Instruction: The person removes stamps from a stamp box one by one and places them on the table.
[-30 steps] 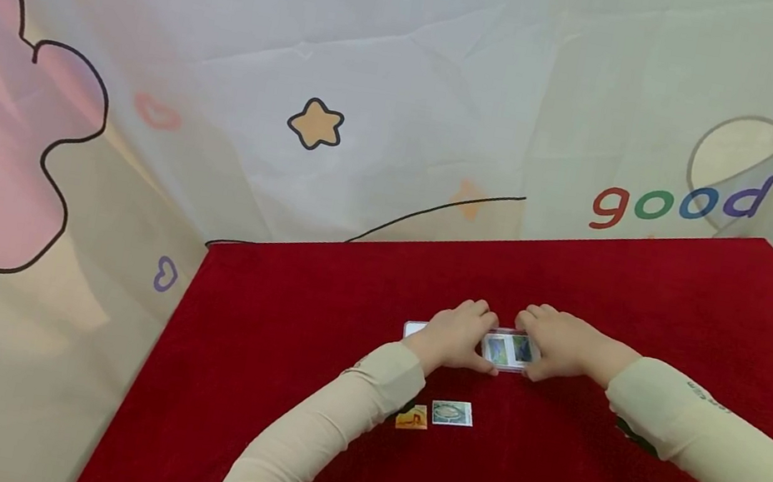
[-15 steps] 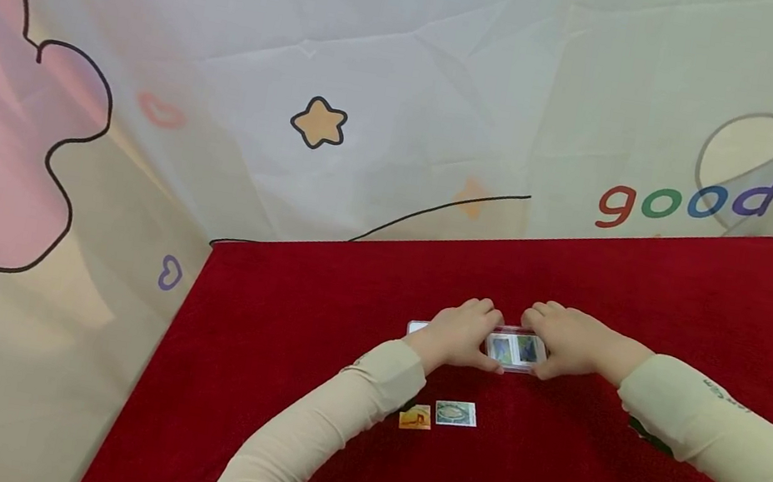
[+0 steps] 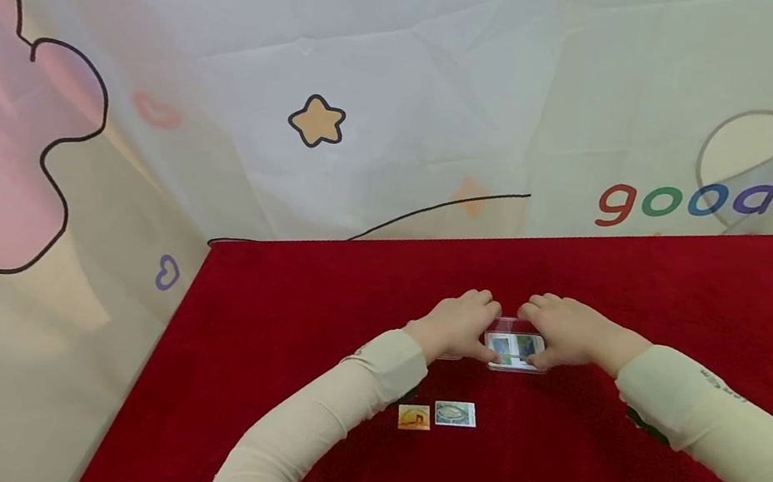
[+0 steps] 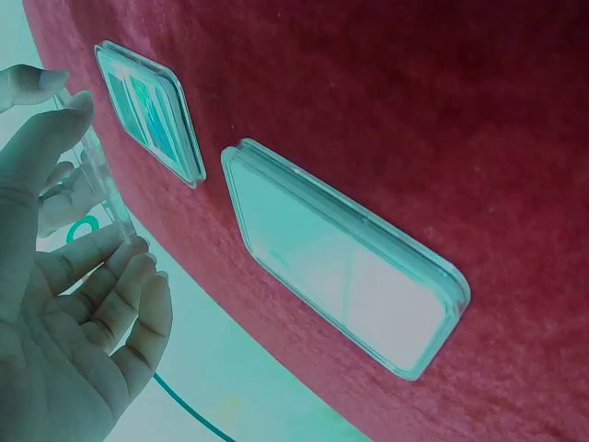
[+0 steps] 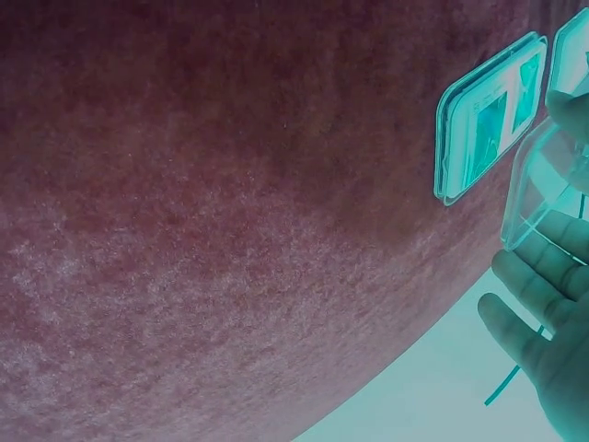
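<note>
A person in pale sleeves (image 3: 318,420) raises a clear plastic lid (image 4: 103,180) in both hands over a shallow case holding two small picture stamps (image 3: 514,345), which lies on a red cloth-covered surface (image 3: 314,314). The left hand (image 3: 456,325) pinches the lid by its end on the case's left, and the right hand (image 3: 573,331) by the end on its right, thumbs along the edge nearer the wearer and fingers along the far one. The wrist views show the lid tilted and apart from the case, which itself lies flat, its rim touched by neither hand in those views. Just left of the case sits a second, longer-looking case with a plain white face (image 4: 340,262), mostly hidden behind the left hand and wrist in the head view. Nearer the wearer than the case, and a little to its left, lie two loose stamps side by side without touching: an orange stamp (image 3: 415,417) and, to that one's right, a grey-green stamp with a white border (image 3: 455,414). Beyond the case, past the surface's far edge, hangs a pale printed backdrop (image 3: 437,114) bearing a star (image 3: 317,121) and the multicoloured word "good" (image 3: 692,198).
</note>
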`<act>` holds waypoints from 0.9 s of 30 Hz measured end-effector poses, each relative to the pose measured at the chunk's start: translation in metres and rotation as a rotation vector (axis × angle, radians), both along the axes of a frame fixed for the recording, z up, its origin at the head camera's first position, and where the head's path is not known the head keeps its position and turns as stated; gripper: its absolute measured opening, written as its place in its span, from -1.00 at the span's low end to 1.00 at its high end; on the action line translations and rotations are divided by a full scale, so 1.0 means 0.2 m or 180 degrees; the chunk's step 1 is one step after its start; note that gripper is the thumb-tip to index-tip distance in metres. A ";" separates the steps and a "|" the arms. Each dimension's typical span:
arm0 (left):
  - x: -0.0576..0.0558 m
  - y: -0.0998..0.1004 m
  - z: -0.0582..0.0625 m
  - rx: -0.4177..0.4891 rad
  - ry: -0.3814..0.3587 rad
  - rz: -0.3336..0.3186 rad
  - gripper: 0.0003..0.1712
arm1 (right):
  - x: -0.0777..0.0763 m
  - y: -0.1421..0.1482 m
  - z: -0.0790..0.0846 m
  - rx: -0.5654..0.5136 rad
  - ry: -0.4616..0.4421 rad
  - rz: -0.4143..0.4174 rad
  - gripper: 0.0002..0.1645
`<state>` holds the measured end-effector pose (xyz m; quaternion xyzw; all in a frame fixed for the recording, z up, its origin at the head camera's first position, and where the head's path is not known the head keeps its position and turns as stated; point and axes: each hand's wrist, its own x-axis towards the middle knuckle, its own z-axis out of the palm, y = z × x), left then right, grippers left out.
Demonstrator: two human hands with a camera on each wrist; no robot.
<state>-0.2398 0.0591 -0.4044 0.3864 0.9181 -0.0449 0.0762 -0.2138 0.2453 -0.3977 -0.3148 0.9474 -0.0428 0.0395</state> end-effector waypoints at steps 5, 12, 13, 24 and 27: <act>-0.02 0.00 0.02 -0.0039 -0.0033 0.0022 -0.30 | -0.02 0.01 0.00 0.0005 0.0042 -0.0002 -0.42; -0.05 0.00 0.01 0.0012 -0.0056 0.0043 -0.30 | -0.05 0.01 -0.01 -0.0068 -0.0007 -0.0054 -0.39; -0.06 0.01 0.01 0.0008 -0.0047 0.0037 -0.30 | -0.06 0.02 -0.01 -0.0058 0.0008 -0.0059 -0.37; -0.11 0.02 0.00 -0.0055 0.0067 0.0036 -0.33 | -0.11 0.02 -0.04 0.0012 0.0091 -0.0126 -0.32; -0.12 0.02 0.00 -0.0085 0.0117 0.0041 -0.35 | -0.13 0.02 -0.04 0.0018 0.0106 -0.0118 -0.33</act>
